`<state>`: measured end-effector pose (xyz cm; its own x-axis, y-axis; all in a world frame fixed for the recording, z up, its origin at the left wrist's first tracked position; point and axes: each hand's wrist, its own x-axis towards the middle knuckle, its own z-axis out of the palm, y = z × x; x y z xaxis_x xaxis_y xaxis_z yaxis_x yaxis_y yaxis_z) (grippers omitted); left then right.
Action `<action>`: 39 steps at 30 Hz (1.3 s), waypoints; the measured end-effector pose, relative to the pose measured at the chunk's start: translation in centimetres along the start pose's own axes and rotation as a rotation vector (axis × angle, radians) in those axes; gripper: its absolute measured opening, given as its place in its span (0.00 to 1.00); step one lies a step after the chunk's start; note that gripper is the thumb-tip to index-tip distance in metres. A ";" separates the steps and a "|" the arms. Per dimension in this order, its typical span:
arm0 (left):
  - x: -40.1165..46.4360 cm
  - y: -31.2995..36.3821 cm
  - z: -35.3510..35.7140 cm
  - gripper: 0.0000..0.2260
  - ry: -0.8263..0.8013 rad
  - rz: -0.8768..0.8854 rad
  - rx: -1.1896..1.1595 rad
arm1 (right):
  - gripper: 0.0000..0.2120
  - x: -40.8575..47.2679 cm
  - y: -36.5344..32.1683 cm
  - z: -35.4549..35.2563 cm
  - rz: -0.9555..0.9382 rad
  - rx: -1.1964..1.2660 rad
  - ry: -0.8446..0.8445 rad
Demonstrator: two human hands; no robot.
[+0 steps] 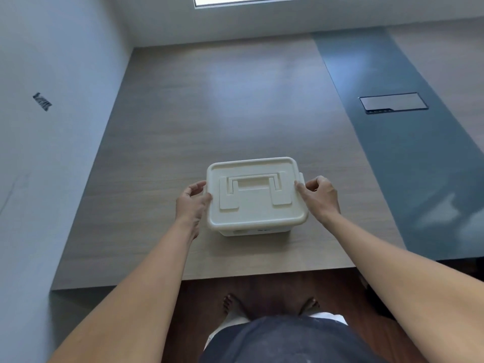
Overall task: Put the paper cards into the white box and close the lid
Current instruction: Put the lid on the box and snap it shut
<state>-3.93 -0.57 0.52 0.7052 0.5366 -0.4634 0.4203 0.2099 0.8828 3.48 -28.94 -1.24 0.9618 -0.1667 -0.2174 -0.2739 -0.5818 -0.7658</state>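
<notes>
The white box (255, 197) stands on the wooden table (209, 113) near its front edge, with its lid on and the flat carry handle folded down on top. My left hand (192, 203) is against the box's left side, thumb on the lid's edge. My right hand (318, 196) grips the right side, where a side latch sticks out by my fingers. No paper cards are in view.
A dark grey strip (392, 127) runs along the table's right part, with a rectangular flush cover plate (392, 102) set in it. A white wall (52, 127) borders the table on the left. My feet stand on dark wooden floor below the table's front edge.
</notes>
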 end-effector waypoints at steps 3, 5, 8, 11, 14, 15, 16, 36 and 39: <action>-0.1 -0.6 0.3 0.16 -0.013 0.029 -0.065 | 0.19 0.0 0.5 0.2 -0.011 0.040 -0.005; -0.2 -1.0 0.8 0.15 -0.027 0.023 -0.099 | 0.21 0.4 0.7 0.6 0.036 0.102 -0.037; -0.1 -1.2 1.3 0.16 -0.055 -0.069 -0.181 | 0.20 1.0 0.3 0.9 0.136 0.205 -0.146; 0.5 -1.1 1.2 0.26 -0.050 -0.203 -0.245 | 0.25 1.6 -0.3 0.3 0.272 0.317 -0.217; 0.8 -1.0 0.8 0.30 -0.038 -0.267 -0.267 | 0.30 1.8 -0.8 -0.2 0.373 0.417 -0.288; 1.1 -0.9 0.6 0.31 -0.052 -0.298 -0.287 | 0.30 1.9 -0.8 -0.2 0.379 0.425 -0.304; 1.3 -0.9 0.4 0.33 -0.074 -0.333 -0.328 | 0.29 2.1 -0.8 -0.1 0.358 0.418 -0.312; -0.1 -2.6 3.1 0.24 0.157 0.232 0.455 | 0.24 0.4 -0.5 3.8 -0.178 -0.152 0.090; 1.8 -2.0 3.5 0.25 0.162 0.256 0.467 | 0.25 1.6 -1.5 4.2 -0.173 -0.164 0.097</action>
<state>-1.49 -2.88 -2.32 0.7365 0.6497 -0.1882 0.4815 -0.3082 0.8204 5.47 -25.00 -2.97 0.9919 -0.1243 -0.0268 -0.1095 -0.7282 -0.6766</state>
